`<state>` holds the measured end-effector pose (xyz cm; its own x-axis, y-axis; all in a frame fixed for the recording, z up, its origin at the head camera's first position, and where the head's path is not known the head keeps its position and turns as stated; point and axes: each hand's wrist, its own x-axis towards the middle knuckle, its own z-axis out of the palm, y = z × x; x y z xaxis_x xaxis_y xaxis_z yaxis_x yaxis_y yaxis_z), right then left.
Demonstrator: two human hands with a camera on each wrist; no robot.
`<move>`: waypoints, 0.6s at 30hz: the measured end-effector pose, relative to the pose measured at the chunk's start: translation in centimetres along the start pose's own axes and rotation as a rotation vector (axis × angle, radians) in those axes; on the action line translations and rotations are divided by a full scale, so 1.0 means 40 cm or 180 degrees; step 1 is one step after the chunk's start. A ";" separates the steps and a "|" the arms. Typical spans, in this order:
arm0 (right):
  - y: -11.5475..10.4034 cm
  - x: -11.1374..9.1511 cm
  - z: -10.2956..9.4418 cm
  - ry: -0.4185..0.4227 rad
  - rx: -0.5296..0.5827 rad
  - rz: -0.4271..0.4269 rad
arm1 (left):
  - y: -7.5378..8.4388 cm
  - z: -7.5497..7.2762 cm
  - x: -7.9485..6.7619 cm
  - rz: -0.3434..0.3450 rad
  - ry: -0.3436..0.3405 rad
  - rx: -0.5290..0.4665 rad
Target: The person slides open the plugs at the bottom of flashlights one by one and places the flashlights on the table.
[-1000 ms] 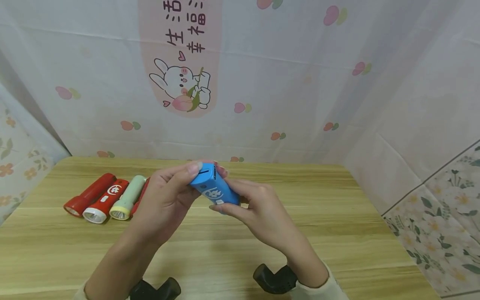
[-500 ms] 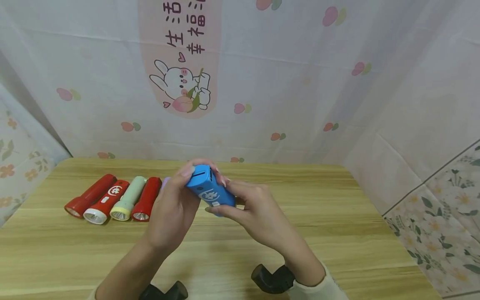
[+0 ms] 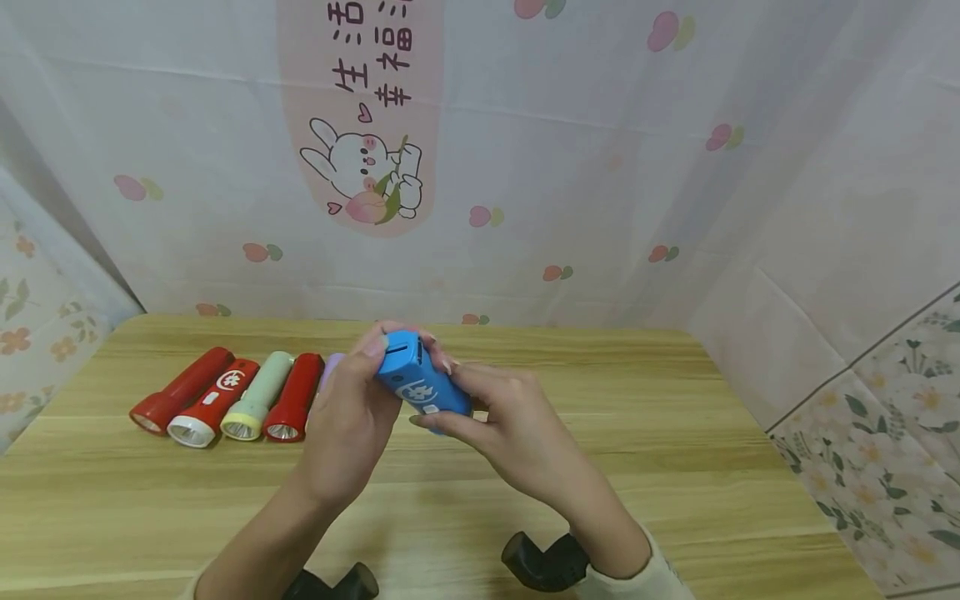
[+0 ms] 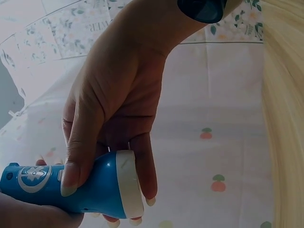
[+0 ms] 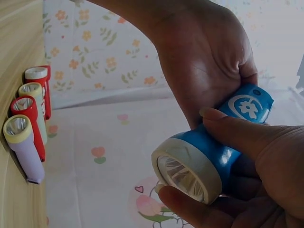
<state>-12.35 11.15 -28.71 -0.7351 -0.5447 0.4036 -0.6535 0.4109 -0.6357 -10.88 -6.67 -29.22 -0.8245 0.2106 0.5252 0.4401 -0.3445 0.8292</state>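
Observation:
A blue flashlight (image 3: 420,385) with a white flower emblem is held up over the table, tilted, between both hands. My left hand (image 3: 348,425) grips its tail end, the thumb at the edge of the slotted end face. Further along, my right hand (image 3: 517,421) holds the lamp end. In the right wrist view the flashlight's wide white rim (image 5: 187,156) and clear lens face the camera, and the right thumb (image 5: 232,128) lies along the blue body. The left wrist view shows that thumb beside a small white switch (image 4: 60,175).
Left on the wooden table (image 3: 600,500) lies a row of flashlights: a dark red one (image 3: 187,383), a red one with a white rim (image 3: 213,404), a mint one (image 3: 262,392), another red one (image 3: 295,396) and a lavender one (image 5: 27,152). A patterned curtain (image 3: 562,167) hangs behind.
My left hand has shifted slightly right, uncovering the second red flashlight and part of the lavender one. The blue flashlight has turned a little in the hands, and its tail has lowered slightly.

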 end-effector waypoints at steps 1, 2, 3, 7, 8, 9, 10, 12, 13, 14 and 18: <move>-0.001 0.001 0.000 0.0001 -0.0020 -0.0017 | -0.001 -0.001 0.000 0.0035 -0.0009 0.0004; -0.001 0.001 0.000 0.0002 -0.0034 -0.0033 | -0.001 -0.001 0.000 0.0065 -0.0028 -0.0003; -0.002 0.001 0.001 0.0002 -0.0031 -0.0047 | -0.002 -0.003 0.000 0.0087 -0.0050 -0.0014; -0.003 0.001 0.002 0.0014 -0.0018 -0.0079 | -0.001 -0.009 0.001 0.0066 -0.0148 -0.0072; -0.003 0.001 0.003 0.0015 -0.0013 -0.0085 | 0.000 -0.011 0.001 0.0034 -0.0165 -0.0084; -0.003 0.001 0.003 0.0014 -0.0007 -0.0087 | 0.001 -0.013 0.001 -0.0009 -0.0173 -0.0092; -0.003 0.002 0.004 0.0009 -0.0007 -0.0090 | 0.002 -0.014 0.001 -0.0052 -0.0181 -0.0096; -0.004 0.003 0.004 -0.0004 -0.0006 -0.0078 | 0.005 -0.016 0.001 -0.0134 -0.0203 -0.0094; -0.005 0.003 0.004 -0.0010 -0.0005 -0.0066 | 0.007 -0.017 0.001 -0.0165 -0.0221 -0.0098; -0.004 0.003 0.004 -0.0017 0.0001 -0.0060 | 0.008 -0.018 0.001 -0.0186 -0.0242 -0.0093; -0.005 0.002 0.003 -0.0025 0.0035 -0.0039 | 0.010 -0.024 0.003 -0.0253 -0.0366 -0.0170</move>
<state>-12.27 10.93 -28.63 -0.7257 -0.5554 0.4061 -0.6602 0.3962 -0.6380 -11.13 -7.68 -29.01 -0.8085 0.3415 0.4792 0.3529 -0.3702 0.8593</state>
